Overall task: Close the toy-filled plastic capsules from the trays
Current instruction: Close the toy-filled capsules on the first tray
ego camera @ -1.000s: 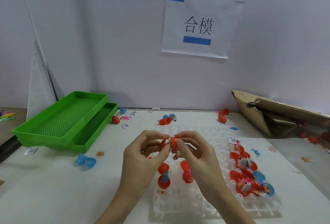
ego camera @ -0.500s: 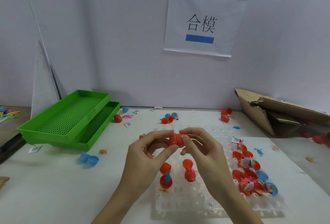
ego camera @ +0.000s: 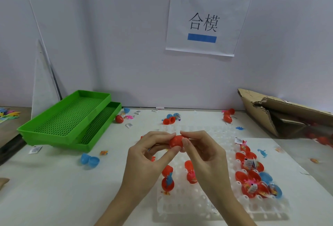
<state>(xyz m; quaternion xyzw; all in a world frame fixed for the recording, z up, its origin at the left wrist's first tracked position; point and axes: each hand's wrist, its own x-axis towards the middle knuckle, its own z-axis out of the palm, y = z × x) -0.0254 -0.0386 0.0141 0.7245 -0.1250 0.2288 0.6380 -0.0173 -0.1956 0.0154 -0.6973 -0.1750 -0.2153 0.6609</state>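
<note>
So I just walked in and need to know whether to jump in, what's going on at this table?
A person is closing toy capsules by hand. Both the left hand and the right hand pinch one red capsule above the white tray, and it looks pressed together. More open red and blue capsules with toys sit in the tray's right side, not yet closed. Two stacked green trays stand to the left, and an open blue capsule lies loose on the table.

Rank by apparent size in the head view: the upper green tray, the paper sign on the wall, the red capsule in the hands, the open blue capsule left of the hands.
1. Upper green tray
2. Paper sign, close behind; it hangs farther away, so true order is unsure
3. Open blue capsule
4. Red capsule, partly covered by the fingers of the left hand and right hand
</note>
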